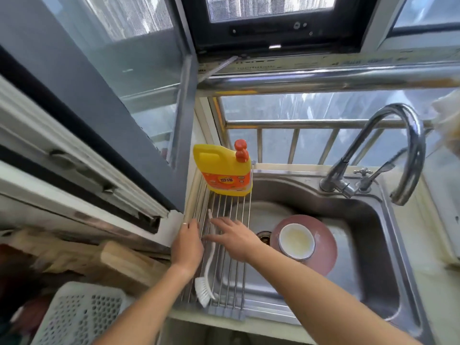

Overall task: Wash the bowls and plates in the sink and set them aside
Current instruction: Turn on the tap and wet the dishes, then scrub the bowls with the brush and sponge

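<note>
Two bare hands hover over a steel sink (373, 245) beneath a window, where a white bowl (296, 241) sits inside a wider reddish-brown plate (321, 247), both resting on the basin floor just right of the drain (263, 237). The left hand (187, 245) lies on the left edge of a wire rack (224, 257) spanning the basin's left side, fingers loosely extended and gripping nothing that can be seen. The right hand (234, 239) spreads flat, fingers apart, over the rack's rods and over the handle of a white brush (205, 287) lying along them; whether the fingers actually touch the handle cannot be told. A yellow soap jug (224, 174) stands at the rack's far end, and the tap (388, 155) arches over the basin's right side, with no water visibly running.

The dishes look unwashed: a yellowish film coats the bowl's inside. Both appear glazed and rigid (ceramic or melamine, it cannot be told which), so they will likely be slick once wet and soapy, and could chip against the steel if dropped. The bowl seems light enough for one hand, best taken at the rim with the thumb inside and fingers under the wall. The plate, broader and probably heavier, likely wants a pinch at its raised edge after the bowl is lifted out, since the bowl now sits on its centre. The brush handle looks slender and stiff, easy to close fingers around mid-shaft.
</note>
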Action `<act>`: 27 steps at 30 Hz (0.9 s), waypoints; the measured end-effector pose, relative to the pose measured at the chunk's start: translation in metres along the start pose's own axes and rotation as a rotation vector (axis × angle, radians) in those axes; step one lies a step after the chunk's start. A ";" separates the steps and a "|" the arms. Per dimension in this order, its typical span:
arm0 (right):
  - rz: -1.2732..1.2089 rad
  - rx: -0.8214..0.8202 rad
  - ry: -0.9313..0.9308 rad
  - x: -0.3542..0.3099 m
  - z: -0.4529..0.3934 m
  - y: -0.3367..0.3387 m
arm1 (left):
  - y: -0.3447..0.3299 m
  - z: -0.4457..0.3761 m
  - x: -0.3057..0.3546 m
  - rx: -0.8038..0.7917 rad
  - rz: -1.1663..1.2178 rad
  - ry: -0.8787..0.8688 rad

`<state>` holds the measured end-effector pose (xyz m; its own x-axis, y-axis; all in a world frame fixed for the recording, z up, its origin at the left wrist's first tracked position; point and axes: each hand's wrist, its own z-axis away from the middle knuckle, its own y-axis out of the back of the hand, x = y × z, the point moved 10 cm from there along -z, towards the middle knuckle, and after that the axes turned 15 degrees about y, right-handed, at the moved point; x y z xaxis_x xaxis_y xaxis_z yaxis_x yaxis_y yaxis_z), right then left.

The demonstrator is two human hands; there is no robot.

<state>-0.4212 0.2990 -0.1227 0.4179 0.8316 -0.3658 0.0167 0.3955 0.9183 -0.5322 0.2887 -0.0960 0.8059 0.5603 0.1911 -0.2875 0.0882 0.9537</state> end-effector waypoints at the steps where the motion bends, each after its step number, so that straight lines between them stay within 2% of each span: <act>1: 0.028 -0.025 0.014 -0.004 -0.006 -0.007 | 0.000 -0.001 -0.005 -0.007 0.013 -0.011; 3: 0.064 -0.043 0.011 -0.006 -0.010 -0.014 | -0.001 -0.004 -0.012 -0.023 0.051 -0.026; 5: 0.140 0.008 0.064 -0.010 -0.008 -0.009 | -0.003 -0.007 -0.015 -0.028 0.082 -0.042; 8: 0.370 0.067 0.154 -0.007 0.013 0.002 | -0.013 -0.009 -0.016 -0.067 0.097 -0.085; 10: 0.473 0.119 0.103 0.010 0.046 0.013 | -0.030 -0.004 -0.011 -0.122 0.069 -0.153; 12: 0.525 0.167 -0.012 0.032 0.093 0.027 | -0.053 0.002 -0.003 -0.178 0.019 -0.197; 14: 0.527 0.176 -0.164 0.056 0.147 0.032 | -0.077 0.008 0.003 -0.203 -0.052 -0.162; 18: 0.249 0.068 -0.568 0.108 0.246 0.008 | -0.071 0.030 0.039 0.019 0.028 -0.094; 20: 0.089 0.032 -0.689 0.125 0.275 -0.017 | -0.067 0.045 0.079 0.115 0.074 -0.216; 21: 0.000 0.030 -0.741 0.133 0.284 -0.030 | -0.075 0.051 0.101 0.104 0.066 -0.291; 23: -0.107 0.061 -0.813 0.147 0.295 -0.049 | -0.104 0.061 0.141 -0.019 0.065 -0.387; 24: -0.132 0.084 -0.820 0.151 0.297 -0.056 | -0.126 0.064 0.154 -0.121 0.078 -0.378; 27: -0.195 0.146 -0.787 0.161 0.300 -0.073 | -0.193 0.069 0.169 -0.405 0.094 -0.175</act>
<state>-0.0825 0.2866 -0.2032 0.9088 0.2147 -0.3577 0.2506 0.4045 0.8795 -0.3046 0.3095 -0.2319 0.8318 0.4370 0.3422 -0.5152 0.3786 0.7689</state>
